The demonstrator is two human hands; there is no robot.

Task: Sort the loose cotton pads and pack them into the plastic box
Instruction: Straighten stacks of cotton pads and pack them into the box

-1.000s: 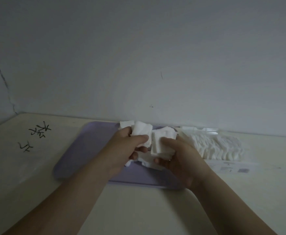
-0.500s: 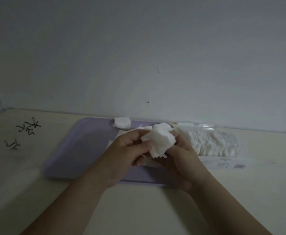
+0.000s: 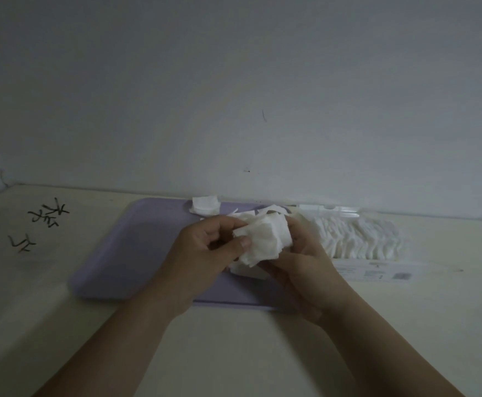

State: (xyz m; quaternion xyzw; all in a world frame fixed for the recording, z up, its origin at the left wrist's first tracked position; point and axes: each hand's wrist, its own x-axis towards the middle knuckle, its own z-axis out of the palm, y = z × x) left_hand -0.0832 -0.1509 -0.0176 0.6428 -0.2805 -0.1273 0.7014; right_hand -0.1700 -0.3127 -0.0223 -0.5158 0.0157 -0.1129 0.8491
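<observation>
Above the purple tray (image 3: 136, 253), holding a stack of cotton pads (image 3: 265, 239); curling left hand (image 3: 205, 253) fingers (image 3: 222, 224) round its left edge; gripping its right side with right hand (image 3: 305, 270); noting plastic box (image 3: 328, 209) just right of tray on tabletop (image 3: 234, 353), carrying a row of packed pads (image 3: 360, 239).

Both hands meet over a lilac tray (image 3: 131, 253) on a cream table (image 3: 234, 353). The left hand (image 3: 205, 253) pinches the near-left edge of a stack of white cotton pads (image 3: 265, 242) with thumb on top; the right hand (image 3: 305, 270) cups the stack from the right and below. More loose pads (image 3: 205, 204) lie at the tray's far edge. Right of the tray, a clear plastic box (image 3: 334, 210) holds a packed row of pads (image 3: 360, 239). Black scribbles (image 3: 48, 216) mark the table's far left, under a pale wall (image 3: 234, 96).
</observation>
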